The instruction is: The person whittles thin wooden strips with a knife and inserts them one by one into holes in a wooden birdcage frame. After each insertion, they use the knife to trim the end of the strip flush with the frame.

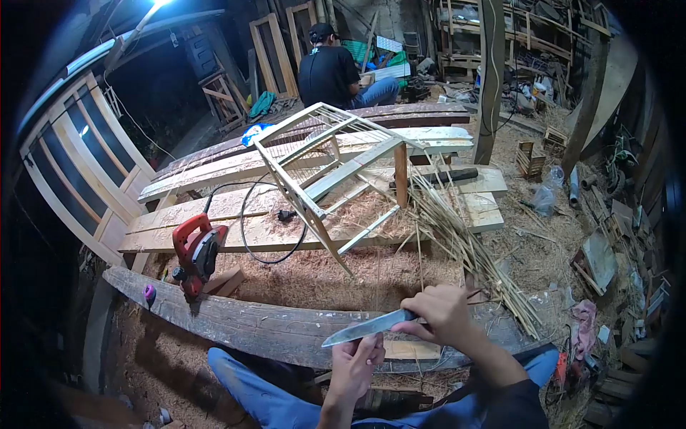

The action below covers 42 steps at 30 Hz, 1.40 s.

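My right hand (439,314) is wrapped round the dark handle of a knife (368,329), whose blade points left. Just under the blade, my left hand (357,361) has its fingers pinched together; what they hold, if anything, is too small to make out. Both hands are above the near edge of a weathered plank (271,329). Beyond them a wooden slatted frame (343,175) stands tilted on pale boards (264,214), and a bundle of thin sticks (468,250) leans from its right side down towards the plank.
A red power planer (196,254) with a black cable rests at the left, near a purple object (150,293). Another person (329,75) sits at the back. A wooden post (490,86) rises right of the boards. Shavings (307,286) cover the ground.
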Each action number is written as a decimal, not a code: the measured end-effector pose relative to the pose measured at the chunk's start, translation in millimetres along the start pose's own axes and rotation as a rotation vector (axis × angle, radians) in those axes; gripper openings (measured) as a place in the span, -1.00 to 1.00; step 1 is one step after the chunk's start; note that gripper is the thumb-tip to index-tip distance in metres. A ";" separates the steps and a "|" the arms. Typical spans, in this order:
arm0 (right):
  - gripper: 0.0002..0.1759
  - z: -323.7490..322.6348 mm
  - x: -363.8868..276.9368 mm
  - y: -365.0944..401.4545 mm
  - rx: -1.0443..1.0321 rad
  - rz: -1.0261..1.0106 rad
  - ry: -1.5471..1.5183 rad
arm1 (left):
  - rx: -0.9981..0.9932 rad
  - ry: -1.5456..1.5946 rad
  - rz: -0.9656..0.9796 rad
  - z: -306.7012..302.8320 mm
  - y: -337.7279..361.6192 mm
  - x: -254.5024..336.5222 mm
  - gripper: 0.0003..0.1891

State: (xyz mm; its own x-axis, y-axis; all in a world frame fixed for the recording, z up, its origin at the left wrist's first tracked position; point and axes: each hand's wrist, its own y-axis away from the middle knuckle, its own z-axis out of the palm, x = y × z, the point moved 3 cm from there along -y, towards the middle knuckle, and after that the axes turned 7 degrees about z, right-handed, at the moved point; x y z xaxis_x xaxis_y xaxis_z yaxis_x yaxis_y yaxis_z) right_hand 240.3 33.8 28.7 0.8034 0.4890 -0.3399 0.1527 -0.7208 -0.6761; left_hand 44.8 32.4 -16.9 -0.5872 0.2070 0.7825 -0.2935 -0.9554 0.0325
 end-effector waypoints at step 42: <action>-0.54 5.0 -1.6 2.1 -0.087 -0.049 -0.101 | 0.013 -0.042 0.006 -1.0 2.0 -2.9 -0.81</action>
State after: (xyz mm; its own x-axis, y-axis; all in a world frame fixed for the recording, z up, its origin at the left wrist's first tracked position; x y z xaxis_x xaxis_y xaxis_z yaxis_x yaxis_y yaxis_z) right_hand 236.5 33.9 24.6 0.7321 0.5687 -0.3751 0.2434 -0.7326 -0.6357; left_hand 45.2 30.1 -19.7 -0.5566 0.1930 0.8081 -0.2805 -0.9592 0.0359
